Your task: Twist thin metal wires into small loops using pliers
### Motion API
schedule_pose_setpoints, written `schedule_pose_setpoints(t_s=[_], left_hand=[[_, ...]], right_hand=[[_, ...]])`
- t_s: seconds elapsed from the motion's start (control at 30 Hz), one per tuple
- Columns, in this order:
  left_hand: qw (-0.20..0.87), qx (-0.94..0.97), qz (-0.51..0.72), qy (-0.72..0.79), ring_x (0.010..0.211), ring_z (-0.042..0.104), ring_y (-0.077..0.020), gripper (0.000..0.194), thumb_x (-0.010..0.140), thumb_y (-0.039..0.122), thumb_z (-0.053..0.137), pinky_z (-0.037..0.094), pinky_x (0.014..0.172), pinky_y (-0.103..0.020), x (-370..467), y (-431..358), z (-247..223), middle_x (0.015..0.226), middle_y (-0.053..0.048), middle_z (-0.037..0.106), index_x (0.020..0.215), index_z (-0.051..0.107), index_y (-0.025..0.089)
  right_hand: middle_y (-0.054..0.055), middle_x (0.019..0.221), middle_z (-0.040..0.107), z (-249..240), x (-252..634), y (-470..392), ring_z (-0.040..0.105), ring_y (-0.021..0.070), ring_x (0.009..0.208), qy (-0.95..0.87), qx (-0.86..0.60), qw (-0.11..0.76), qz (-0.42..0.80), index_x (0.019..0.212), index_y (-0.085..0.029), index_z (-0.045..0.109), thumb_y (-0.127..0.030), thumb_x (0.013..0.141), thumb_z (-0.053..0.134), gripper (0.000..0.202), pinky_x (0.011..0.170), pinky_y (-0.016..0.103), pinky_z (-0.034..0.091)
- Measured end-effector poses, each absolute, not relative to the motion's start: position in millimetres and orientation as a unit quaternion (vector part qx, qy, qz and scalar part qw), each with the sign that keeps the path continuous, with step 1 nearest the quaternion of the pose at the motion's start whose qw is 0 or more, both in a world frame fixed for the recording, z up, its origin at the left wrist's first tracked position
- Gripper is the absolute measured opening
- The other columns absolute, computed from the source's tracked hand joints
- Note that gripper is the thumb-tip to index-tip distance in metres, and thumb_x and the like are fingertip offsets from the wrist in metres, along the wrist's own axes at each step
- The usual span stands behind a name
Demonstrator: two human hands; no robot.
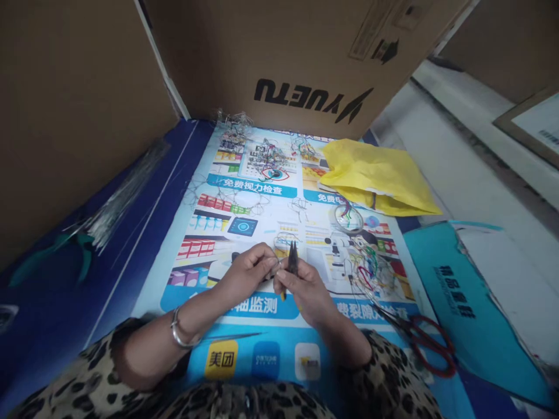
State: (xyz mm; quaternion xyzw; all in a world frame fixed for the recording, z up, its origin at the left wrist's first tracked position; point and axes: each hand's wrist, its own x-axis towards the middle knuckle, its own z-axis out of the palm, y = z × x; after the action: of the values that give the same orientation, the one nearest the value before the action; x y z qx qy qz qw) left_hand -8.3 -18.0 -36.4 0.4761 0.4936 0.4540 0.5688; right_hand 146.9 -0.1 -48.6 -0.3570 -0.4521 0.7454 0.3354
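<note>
My right hand point(308, 291) is closed around a pair of pliers point(293, 256) with dark, pointed jaws sticking up past the fingers. Its thumb and forefinger also pinch close to a thin wire point(279, 265). Just to the left, my left hand point(255, 267) is closed, fingertips pinched on that same wire, nearly touching the right hand. Fine wire loops point(286, 238) lie beyond the fingertips, partly blurred. Most of the pliers' handles are hidden in my right palm. A slim pointed metal tool point(231, 336) lies beside my left forearm.
Red-handled scissors point(432, 346), tangled coloured wires point(373, 270) and a clear tape roll point(348, 219) lie right. Behind them rests a yellow bag point(379, 171). At left are teal-handled cutters point(52, 256) and a wire bundle point(122, 198). Cardboard point(297, 52) stands behind the printed sheet point(152, 291).
</note>
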Motion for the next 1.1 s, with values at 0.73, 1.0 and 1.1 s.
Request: schedule_pose_setpoints(t_s=[0.73, 1.0, 1.1], left_hand=[[0.425, 0.55, 0.523, 0.494, 0.072, 0.053, -0.0136, 0.015, 0.081, 0.024, 0.054, 0.041, 0.068, -0.023, 0.4, -23.1, -36.7, 0.072, -0.003, 0.06, 0.075, 0.064, 0.014], [0.499, 0.427, 0.556, 0.509, 0.059, 0.05, -0.0102, 0.016, 0.08, 0.027, 0.055, 0.04, 0.058, -0.02, -1.0, -19.7, -38.3, 0.064, 0.0, 0.056, 0.071, 0.062, 0.014], [0.529, 0.366, 0.556, 0.527, 0.047, 0.041, -0.0076, 0.02, 0.08, 0.031, 0.054, 0.034, 0.047, -0.018, -2.9, -17.5, -38.6, 0.052, 0.004, 0.048, 0.071, 0.059, 0.014]], right_hand=[[0.0, 0.062, 0.057, -40.4, 152.2, -2.4, 0.055, 0.0145, 0.058, -0.793, -0.467, 0.287, 0.265, 0.069, -0.019, 0.054, -0.034, 0.083, 0.05, 0.021, 0.052, 0.023, 0.041], [0.003, 0.076, 0.065, -38.9, 150.1, -2.7, 0.062, 0.0169, 0.072, -0.807, -0.43, 0.285, 0.286, 0.084, -0.018, 0.062, -0.034, 0.083, 0.051, 0.019, 0.065, 0.023, 0.047], [0.004, 0.081, 0.067, -38.0, 152.3, -4.0, 0.063, 0.0187, 0.077, -0.778, -0.457, 0.295, 0.315, 0.085, -0.019, 0.064, -0.038, 0.08, 0.054, 0.021, 0.068, 0.024, 0.048]])
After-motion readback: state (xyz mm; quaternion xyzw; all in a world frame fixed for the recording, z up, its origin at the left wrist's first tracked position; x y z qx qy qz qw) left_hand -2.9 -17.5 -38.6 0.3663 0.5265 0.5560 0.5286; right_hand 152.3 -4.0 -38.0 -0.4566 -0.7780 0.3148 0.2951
